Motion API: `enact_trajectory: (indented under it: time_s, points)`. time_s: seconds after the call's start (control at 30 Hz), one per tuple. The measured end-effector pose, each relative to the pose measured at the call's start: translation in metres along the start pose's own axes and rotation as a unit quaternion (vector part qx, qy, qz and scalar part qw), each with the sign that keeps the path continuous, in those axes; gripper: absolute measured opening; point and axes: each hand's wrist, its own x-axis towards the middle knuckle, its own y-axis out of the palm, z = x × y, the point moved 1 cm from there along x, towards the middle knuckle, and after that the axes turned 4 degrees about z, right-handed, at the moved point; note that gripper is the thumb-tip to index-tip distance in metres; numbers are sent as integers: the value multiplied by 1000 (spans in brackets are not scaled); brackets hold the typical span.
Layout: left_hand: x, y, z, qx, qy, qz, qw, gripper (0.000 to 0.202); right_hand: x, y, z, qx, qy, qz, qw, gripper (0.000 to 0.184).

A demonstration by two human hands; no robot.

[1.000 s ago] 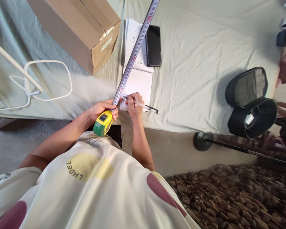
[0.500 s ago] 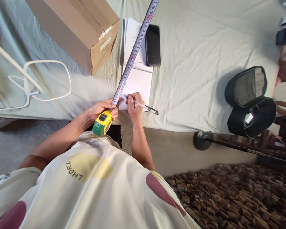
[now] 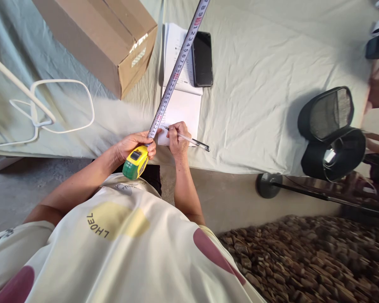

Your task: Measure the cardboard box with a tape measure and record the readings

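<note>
My left hand (image 3: 137,145) is closed around a yellow and green tape measure (image 3: 135,162) at the near edge of the cloth-covered table. Its numbered blade is pulled out and runs up and to the right, across a notebook (image 3: 186,105) and past the top of the view. My right hand (image 3: 178,139) grips a clear pen (image 3: 194,142) with a black end, its tip at the left side of the notebook's lower page. Small marks in a column show on that page beside the blade. A black phone (image 3: 202,59) lies on the notebook's upper right part.
A cardboard box (image 3: 97,42) stands at the upper left of the table (image 3: 255,105). White bent tubing (image 3: 63,82) lies at the left. An unzipped black case (image 3: 331,153) sits at the right edge. Below, a black round-ended bar (image 3: 268,185) is near a brown pebble-patterned surface (image 3: 287,261).
Almost nothing differs. The box, phone and table sit very slightly higher or further left in view; both hands keep their hold on the tape measure and the pen.
</note>
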Motion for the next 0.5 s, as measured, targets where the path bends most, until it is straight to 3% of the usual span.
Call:
enact_trajectory:
  time_s: [0.5]
  points:
    - [1,-6,1,-7,2,25,1000,34,1,1,0,1,7,-6,1000,25]
